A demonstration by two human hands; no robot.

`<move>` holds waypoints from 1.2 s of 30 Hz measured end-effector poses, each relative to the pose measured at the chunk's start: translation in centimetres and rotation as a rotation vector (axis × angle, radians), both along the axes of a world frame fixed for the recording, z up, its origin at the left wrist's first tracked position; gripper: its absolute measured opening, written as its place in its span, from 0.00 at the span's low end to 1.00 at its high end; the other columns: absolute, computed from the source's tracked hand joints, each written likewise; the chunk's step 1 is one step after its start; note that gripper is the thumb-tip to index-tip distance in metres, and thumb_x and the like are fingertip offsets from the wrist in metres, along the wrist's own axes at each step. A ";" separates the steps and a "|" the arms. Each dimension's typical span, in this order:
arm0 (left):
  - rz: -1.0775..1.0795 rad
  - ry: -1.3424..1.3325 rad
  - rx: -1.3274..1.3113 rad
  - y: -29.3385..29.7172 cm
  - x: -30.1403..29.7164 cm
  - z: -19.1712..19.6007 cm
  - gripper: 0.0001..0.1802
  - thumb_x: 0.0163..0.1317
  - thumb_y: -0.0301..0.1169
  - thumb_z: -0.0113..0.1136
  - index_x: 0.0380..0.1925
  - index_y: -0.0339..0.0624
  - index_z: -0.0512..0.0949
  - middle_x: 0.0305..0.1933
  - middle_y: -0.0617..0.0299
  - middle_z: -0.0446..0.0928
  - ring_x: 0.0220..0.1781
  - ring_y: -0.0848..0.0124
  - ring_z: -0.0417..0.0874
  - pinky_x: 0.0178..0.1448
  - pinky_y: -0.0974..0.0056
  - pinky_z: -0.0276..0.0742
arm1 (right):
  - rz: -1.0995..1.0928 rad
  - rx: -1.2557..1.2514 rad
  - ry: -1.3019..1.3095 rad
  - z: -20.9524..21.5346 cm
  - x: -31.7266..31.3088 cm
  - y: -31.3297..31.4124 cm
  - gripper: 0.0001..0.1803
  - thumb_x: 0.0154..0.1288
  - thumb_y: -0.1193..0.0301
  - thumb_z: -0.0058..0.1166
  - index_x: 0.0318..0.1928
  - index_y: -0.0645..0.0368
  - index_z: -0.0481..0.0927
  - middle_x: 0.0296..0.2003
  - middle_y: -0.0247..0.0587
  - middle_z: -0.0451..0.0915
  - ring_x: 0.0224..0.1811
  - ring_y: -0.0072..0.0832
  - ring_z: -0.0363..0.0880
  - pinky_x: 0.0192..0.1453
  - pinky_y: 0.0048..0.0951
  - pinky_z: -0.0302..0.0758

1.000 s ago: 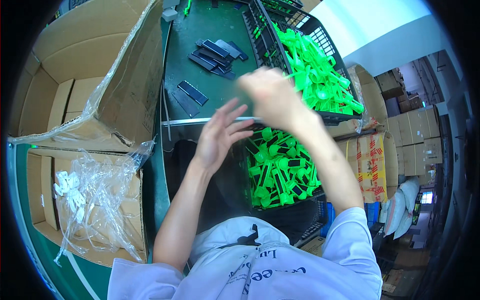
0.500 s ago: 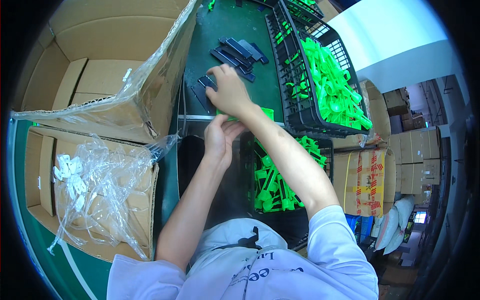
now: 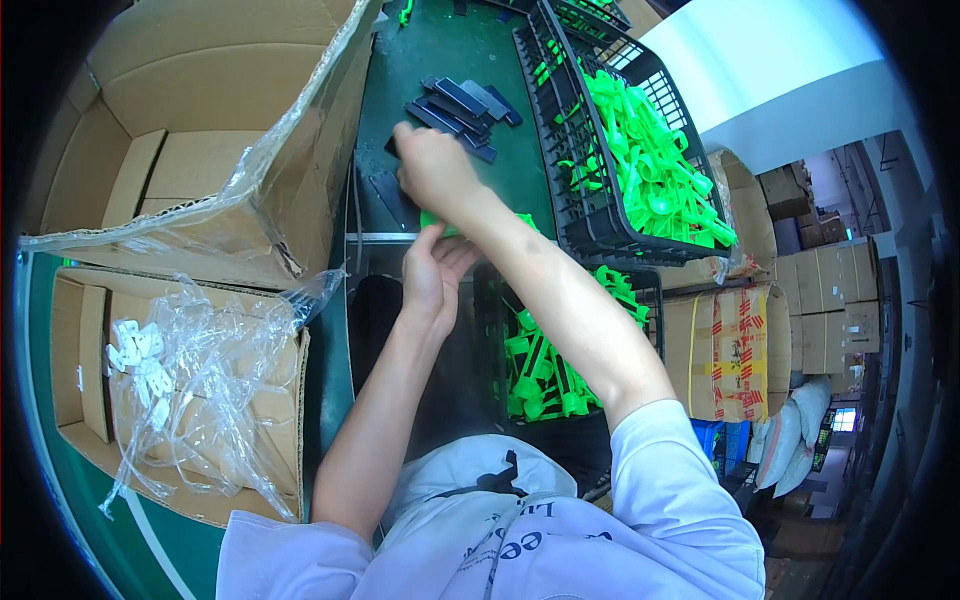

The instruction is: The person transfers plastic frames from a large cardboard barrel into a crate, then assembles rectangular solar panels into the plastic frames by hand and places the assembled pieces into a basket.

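Observation:
My left hand is at the near edge of the green table, its fingers curled around a bright green plastic piece. My right forearm crosses over and hides most of this piece. Above it, my right hand is closed, and a dark flat strip shows in part at its fingertips. Another dark strip lies on the table just beside that hand. Beyond the fingers is a loose pile of dark flat strips.
A black crate of green plastic scoop-like parts stands right of the pile. Below my right forearm is another crate of green parts. On the left are a large open carton and a lower carton holding clear plastic film and white pieces.
My right hand's fingers have drawn together and moved slightly away and to the left. My left hand keeps its place at the table edge. The whole view has shifted a little.

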State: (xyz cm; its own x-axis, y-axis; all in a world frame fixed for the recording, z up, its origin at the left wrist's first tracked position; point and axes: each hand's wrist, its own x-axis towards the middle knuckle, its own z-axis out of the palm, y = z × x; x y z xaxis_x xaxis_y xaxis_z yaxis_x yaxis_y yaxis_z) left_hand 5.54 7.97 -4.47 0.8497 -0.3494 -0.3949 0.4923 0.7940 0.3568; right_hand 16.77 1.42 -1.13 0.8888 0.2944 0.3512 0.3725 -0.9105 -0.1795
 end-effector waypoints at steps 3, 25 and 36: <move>0.015 0.005 -0.012 0.4 0.1 -0.7 0.17 0.70 0.37 0.47 0.47 0.33 0.70 0.44 0.47 0.75 0.52 0.57 0.79 0.64 0.53 0.75 | -0.167 0.580 0.022 2.6 -1.3 -0.7 0.25 0.46 0.81 0.63 0.49 0.63 0.77 0.26 0.51 0.81 0.28 0.40 0.84 0.35 0.35 0.80; -0.239 -0.176 0.112 -0.7 -1.2 0.6 0.12 0.70 0.23 0.48 0.51 0.29 0.73 0.53 0.52 0.77 0.51 0.63 0.81 0.59 0.58 0.81 | -0.436 0.782 -0.318 2.8 -15.9 -5.7 0.14 0.59 0.81 0.63 0.46 0.68 0.79 0.31 0.43 0.81 0.22 0.18 0.77 0.24 0.22 0.75; -0.260 -0.176 0.071 -0.3 -1.4 0.4 0.14 0.69 0.23 0.50 0.52 0.30 0.72 0.52 0.51 0.77 0.51 0.62 0.82 0.59 0.57 0.80 | -0.320 0.655 -0.492 2.1 -16.1 -5.2 0.10 0.57 0.83 0.63 0.39 0.69 0.78 0.37 0.53 0.84 0.26 0.26 0.83 0.27 0.25 0.82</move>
State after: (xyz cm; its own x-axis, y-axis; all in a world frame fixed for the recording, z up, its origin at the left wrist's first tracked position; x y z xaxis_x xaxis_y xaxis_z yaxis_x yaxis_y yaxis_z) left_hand 4.16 7.63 -4.06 0.7930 -0.5406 -0.2809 0.6011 0.6194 0.5050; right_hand 0.72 -3.75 0.93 0.5974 -0.3379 0.7272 0.2899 -0.7546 -0.5888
